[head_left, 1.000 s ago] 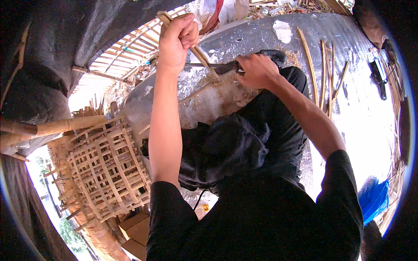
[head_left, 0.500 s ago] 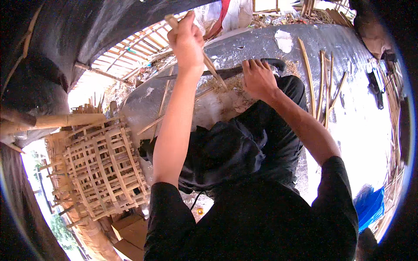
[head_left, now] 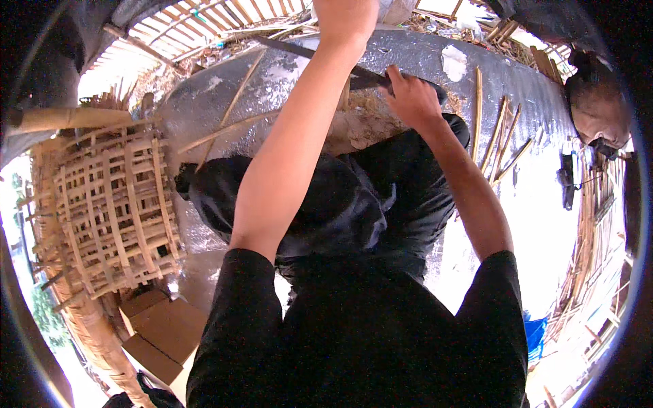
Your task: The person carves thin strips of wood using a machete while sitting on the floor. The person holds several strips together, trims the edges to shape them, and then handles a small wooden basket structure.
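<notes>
My left hand (head_left: 348, 17) is raised at the top edge of the picture, its fingers cut off by the frame. Below its wrist shows the lower end of a bamboo strip (head_left: 345, 95), close against the knife; the rest of the strip is hidden by my forearm. My right hand (head_left: 415, 100) is closed round the handle of a long dark-bladed knife (head_left: 289, 47), index finger lying forward. The blade points to the far left and passes behind my left forearm. Both hands are beyond my bent, dark-trousered legs.
An openwork woven bamboo panel (head_left: 115, 204) stands at the left, above a brown cardboard box (head_left: 163, 336). Loose bamboo strips (head_left: 500, 136) lie on the shiny grey sheet (head_left: 524, 88) to the right. More strips (head_left: 235, 102) lie at the left. Something blue (head_left: 536, 336) is at the lower right.
My left hand has moved up and to the right, partly leaving the picture. The view has shifted, and the strip's end now shows beside the knife. My right hand still grips the knife.
</notes>
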Available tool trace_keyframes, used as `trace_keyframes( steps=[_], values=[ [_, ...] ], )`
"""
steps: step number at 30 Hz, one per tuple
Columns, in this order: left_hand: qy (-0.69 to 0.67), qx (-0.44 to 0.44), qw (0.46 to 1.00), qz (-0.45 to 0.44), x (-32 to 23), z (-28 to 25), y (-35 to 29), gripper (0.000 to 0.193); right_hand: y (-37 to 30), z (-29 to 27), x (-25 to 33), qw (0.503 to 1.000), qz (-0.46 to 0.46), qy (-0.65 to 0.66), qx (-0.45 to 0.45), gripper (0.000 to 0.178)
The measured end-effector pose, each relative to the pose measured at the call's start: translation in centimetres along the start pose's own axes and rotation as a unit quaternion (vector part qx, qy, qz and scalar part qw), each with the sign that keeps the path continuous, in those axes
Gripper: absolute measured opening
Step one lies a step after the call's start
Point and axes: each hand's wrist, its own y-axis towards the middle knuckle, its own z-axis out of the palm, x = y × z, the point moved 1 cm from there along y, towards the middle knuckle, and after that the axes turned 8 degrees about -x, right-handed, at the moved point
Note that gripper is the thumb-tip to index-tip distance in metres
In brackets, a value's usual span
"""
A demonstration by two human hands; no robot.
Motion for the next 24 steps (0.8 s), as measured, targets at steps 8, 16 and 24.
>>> trace_keyframes(
  steps=[8, 16, 24],
  values=[
    [-0.145, 0.079, 0.982, 0.091, 1.6, -1.7, 1.2, 0.04, -9.2, -5.3, -5.1, 0.92, 0.2, 0.304, 0.146, 0.085],
    [-0.05, 0.1, 0.986, 0.122, 1.0, -1.8, 1.0, 0.04, -19.4, 3.0, -1.6, 0.963, 0.27, 0.004, -0.011, 0.107],
    [-0.023, 0.066, 0.996, 0.052, 0.7, -1.4, 0.2, 0.035, -19.2, 3.5, -2.7, 0.958, 0.282, 0.041, 0.008, 0.11]
  ],
)
